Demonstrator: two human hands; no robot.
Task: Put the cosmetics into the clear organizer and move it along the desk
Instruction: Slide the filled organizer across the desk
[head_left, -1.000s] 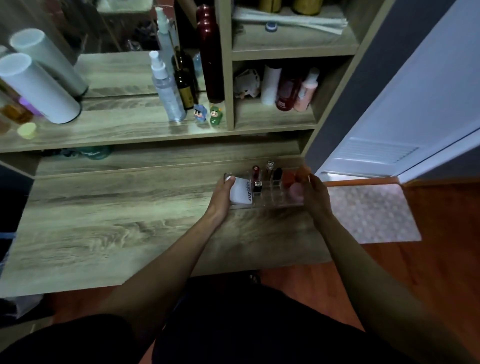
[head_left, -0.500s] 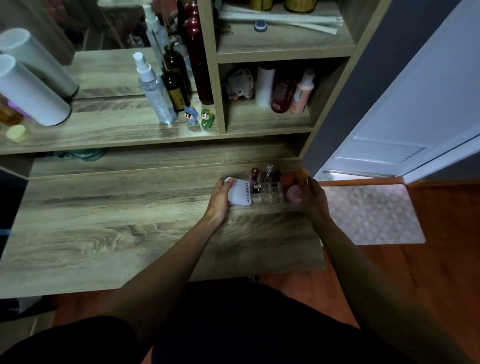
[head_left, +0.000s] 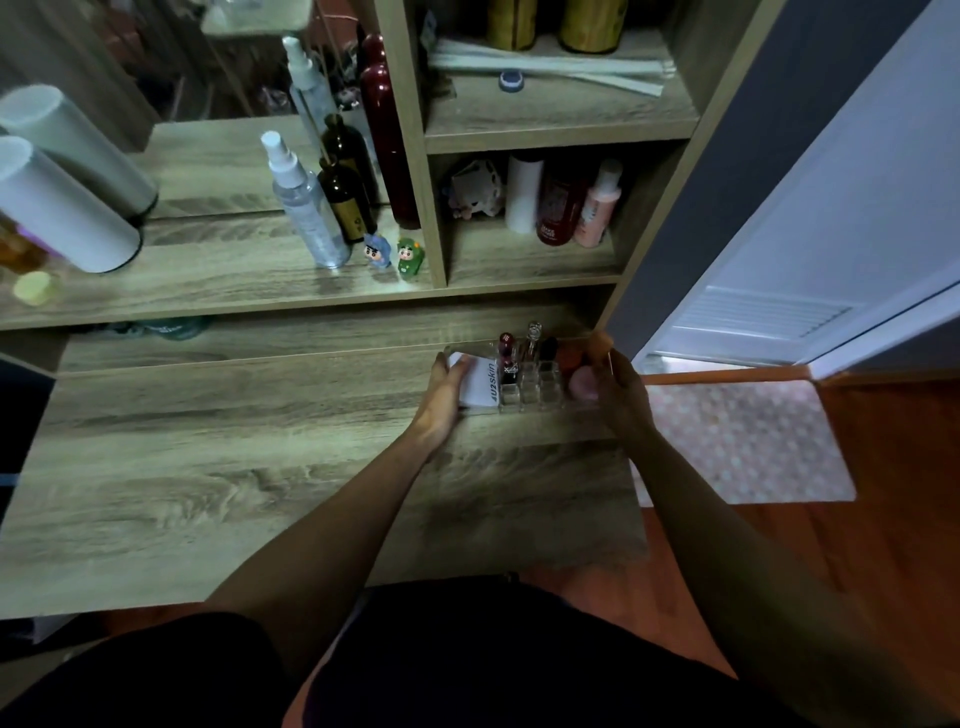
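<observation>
My left hand (head_left: 444, 392) covers the left end of the clear organizer (head_left: 530, 397), my right hand (head_left: 618, 389) its right end. Its clear walls are hard to trace. The tabletop (head_left: 208, 467) runs off the left edge.

The wood-grain bench (head_left: 208, 467) carries the clear organizer (head_left: 524, 395) at its far right corner; the shelf (head_left: 208, 291) above it bears a spray bottle (head_left: 306, 208), a dark bottle (head_left: 345, 200) and two small figurines (head_left: 395, 254).
</observation>
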